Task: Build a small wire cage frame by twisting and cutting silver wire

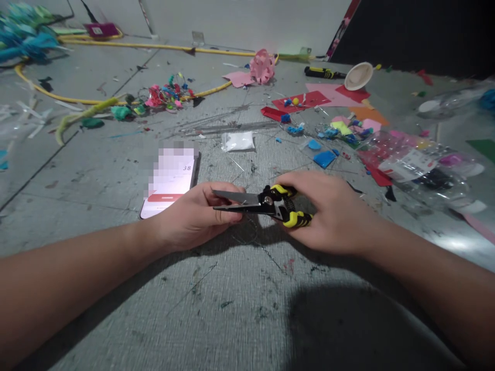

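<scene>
Both hands meet at frame centre: the right hand (332, 214) grips the yellow-and-black handles of wire cutters (266, 202), while the left hand (195, 216) pinches closed beside the blade tips, its contents hidden. Just left lies a smartphone (170, 180); a small white bag (237, 140) sits above on the grey mat (232, 309).

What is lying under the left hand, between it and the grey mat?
The lower edge of a phone runs under the left hand, which touches the blades of the snips. Whether the hand holds a wire under them cannot be seen.
</scene>
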Tool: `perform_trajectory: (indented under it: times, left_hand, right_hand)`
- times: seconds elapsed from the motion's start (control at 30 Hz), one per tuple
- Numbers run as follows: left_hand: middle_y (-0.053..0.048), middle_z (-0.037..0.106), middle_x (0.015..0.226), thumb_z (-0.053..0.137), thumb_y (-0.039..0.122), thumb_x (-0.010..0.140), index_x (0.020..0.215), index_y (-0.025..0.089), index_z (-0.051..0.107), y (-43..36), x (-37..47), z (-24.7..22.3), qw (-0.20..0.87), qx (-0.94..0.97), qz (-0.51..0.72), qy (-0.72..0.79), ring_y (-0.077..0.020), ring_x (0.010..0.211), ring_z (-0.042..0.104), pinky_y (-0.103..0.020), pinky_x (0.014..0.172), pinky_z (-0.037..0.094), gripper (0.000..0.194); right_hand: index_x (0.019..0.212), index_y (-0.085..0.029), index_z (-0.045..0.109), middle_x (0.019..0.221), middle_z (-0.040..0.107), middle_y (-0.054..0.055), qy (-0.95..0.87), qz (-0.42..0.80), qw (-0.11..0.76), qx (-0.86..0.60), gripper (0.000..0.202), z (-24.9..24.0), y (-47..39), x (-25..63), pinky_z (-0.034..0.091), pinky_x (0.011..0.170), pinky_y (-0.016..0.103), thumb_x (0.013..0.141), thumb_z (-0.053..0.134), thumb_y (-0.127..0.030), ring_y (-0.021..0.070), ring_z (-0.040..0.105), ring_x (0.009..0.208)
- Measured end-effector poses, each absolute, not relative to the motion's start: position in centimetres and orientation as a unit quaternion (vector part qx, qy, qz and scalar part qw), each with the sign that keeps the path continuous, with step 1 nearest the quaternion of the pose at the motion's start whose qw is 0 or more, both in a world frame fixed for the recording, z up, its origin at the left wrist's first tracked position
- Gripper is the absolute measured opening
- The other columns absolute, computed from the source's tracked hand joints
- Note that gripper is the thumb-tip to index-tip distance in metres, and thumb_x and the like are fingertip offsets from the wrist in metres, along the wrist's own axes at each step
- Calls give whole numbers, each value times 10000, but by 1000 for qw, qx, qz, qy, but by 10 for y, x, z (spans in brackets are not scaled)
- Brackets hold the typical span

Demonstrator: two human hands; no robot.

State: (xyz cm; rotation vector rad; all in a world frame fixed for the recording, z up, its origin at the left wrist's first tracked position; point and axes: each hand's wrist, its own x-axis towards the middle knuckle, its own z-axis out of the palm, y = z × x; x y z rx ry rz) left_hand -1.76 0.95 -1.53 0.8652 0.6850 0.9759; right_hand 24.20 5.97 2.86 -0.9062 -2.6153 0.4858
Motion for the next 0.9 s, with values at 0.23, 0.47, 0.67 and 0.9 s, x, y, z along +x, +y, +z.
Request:
perform_trajectory:
  times: [0.23,0.47,0.67,0.9]
  left_hand:
    - [-30,680,779,1012,288,761,781,184,842,9,-16,-10,740,399,438,320,-147,743,624,-248,686,505,201]
    - [-32,683,767,1028,284,714,735,185,827,9,-17,-10,734,391,439,341,-149,733,632,-238,641,475,225]
    - [-20,707,794,1042,182,674,736,201,840,6,-17,-12,734,356,463,346,-133,746,669,-216,657,518,212]
    - [-15,685,724,1041,221,696,685,181,843,8,-17,-14,744,352,469,320,-112,690,650,-195,649,533,202]
  right_hand:
    - [1237,-227,716,1172,823,100,-912,178,148,-338,414,34,56,242,541,910,401,832,744,-304,316,761,1040]
    - [1276,-238,710,1200,820,119,-918,149,140,-340,470,33,57,245,542,972,461,811,718,-306,354,756,1081]
    - [1286,-217,713,1213,813,140,-925,132,150,-322,511,32,60,246,542,999,488,778,678,-250,372,754,1119]
    - [1283,-221,728,1240,809,136,-929,116,140,-322,563,42,61,247,540,1013,496,722,690,-245,389,742,1166]
